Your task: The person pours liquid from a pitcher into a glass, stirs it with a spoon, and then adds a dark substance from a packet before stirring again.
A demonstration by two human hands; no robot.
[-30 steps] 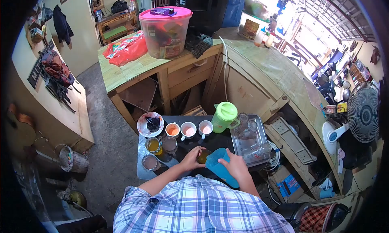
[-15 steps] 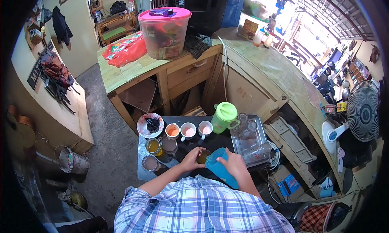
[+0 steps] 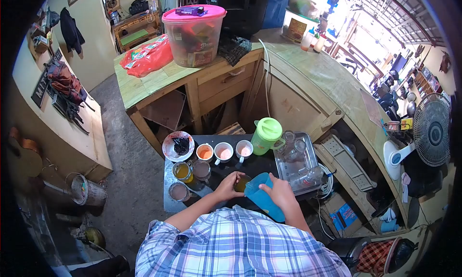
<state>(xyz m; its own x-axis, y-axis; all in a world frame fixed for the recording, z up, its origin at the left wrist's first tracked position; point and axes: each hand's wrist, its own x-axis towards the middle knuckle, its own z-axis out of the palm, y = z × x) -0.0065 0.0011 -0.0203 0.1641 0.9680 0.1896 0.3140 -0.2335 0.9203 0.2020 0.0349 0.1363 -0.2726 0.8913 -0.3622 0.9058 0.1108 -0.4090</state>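
Blue pitcher tipped over a steadied glass

Your right hand (image 3: pixel 278 193) wraps round the blue plastic pitcher (image 3: pixel 261 194), held tilted with its mouth leaning left toward the glass of amber liquid (image 3: pixel 241 183), which looks like a pouring angle. Your left hand (image 3: pixel 227 186) is cupped against that glass on the near part of the dark counter (image 3: pixel 257 165), probably to steady it. Farther off stand three small white cups (image 3: pixel 224 153) in a row, a green-lidded jug (image 3: pixel 266 135) to their right, and a metal tray of clear glasses (image 3: pixel 297 157) beyond that. Left of your hands, three filled glasses (image 3: pixel 190 177) cluster near a white plate (image 3: pixel 177 146)
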